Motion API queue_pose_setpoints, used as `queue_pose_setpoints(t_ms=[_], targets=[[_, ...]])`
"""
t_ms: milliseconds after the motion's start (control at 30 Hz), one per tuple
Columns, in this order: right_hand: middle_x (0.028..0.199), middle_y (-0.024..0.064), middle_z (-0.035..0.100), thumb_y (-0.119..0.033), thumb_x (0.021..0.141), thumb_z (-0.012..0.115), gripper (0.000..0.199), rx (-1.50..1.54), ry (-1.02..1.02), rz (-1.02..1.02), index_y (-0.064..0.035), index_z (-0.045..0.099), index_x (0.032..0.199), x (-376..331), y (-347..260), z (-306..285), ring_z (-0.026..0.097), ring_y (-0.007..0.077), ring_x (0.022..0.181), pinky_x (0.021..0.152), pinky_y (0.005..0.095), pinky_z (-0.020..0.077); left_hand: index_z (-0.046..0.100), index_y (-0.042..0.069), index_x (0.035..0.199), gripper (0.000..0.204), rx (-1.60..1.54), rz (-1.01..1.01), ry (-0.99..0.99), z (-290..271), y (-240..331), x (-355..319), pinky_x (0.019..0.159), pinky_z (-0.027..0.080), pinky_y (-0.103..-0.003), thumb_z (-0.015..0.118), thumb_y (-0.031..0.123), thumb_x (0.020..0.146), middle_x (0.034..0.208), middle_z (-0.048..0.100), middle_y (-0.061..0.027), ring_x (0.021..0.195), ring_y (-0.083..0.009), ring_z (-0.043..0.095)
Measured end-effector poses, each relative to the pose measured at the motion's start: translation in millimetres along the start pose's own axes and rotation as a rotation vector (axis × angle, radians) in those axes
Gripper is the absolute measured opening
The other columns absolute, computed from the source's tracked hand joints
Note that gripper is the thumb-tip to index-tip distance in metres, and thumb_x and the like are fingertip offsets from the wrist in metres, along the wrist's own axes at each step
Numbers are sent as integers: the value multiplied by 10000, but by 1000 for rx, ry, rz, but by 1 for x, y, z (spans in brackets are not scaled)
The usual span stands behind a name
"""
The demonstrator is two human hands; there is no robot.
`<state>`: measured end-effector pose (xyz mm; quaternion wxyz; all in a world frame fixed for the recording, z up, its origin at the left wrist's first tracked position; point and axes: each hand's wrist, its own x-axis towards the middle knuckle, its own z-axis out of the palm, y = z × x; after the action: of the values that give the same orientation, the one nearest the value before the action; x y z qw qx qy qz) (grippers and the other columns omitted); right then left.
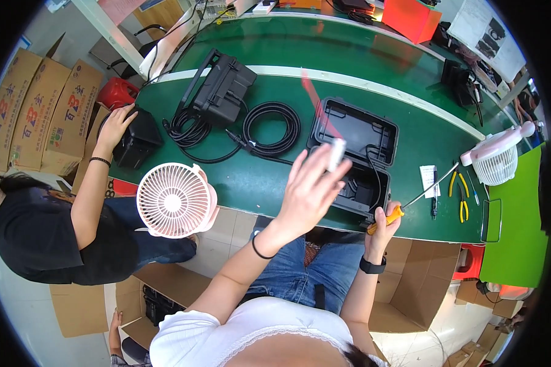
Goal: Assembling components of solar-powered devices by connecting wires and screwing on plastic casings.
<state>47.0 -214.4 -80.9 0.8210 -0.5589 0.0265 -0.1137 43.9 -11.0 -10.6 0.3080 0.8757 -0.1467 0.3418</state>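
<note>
An open black plastic case [356, 122] lies in front of me, its lid tipped back and a thin black cable running over its edge. My left hand [312, 189] is raised over the case's left front part, fingers blurred by motion. At its fingertips is a small white piece [335, 154] with a blurred red strip [319, 107] trailing up and away. By the case's front right corner, my right hand [383, 224] is closed round the yellow handle of a screwdriver [422, 194]. The screwdriver's long shaft points away to the right.
A coiled black corrugated hose [272, 129] and a closed black case [223, 88] lie left on the green table [226, 189]. Yellow-handled pliers [463, 211], a pen [434, 202] and a pink fan [496, 153] are right. Another person's hand [113, 125] rests on a black box [138, 140]; a fan [172, 200] stands nearby.
</note>
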Motion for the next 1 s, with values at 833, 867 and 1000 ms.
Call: queue_pose_setpoints(t_ms=[833, 867, 1000], targets=[[861, 6, 500, -124, 853, 753, 348, -56, -89, -60, -123, 407, 892, 3, 13, -6, 477, 34, 532, 442, 175, 399, 727, 20, 754, 100, 376, 234, -746, 9, -22, 43, 697, 568, -388, 725, 89, 682, 796, 698, -111, 791, -280, 681], [868, 9, 506, -123, 852, 752, 345, -46, -86, -60, -122, 409, 892, 2, 13, -7, 477, 33, 534, 441, 174, 399, 727, 20, 754, 100, 373, 236, -748, 7, -25, 44, 697, 568, -388, 725, 89, 682, 796, 698, -111, 791, -280, 681], [909, 32, 545, -106, 852, 744, 334, -60, -69, -54, -118, 412, 887, 2, 14, -10, 480, 34, 539, 446, 175, 406, 695, -1, 1105, 443, -88, 33, -633, -12, -27, 46, 819, 564, -376, 775, 236, 739, 1093, 689, -142, 944, -313, 685]])
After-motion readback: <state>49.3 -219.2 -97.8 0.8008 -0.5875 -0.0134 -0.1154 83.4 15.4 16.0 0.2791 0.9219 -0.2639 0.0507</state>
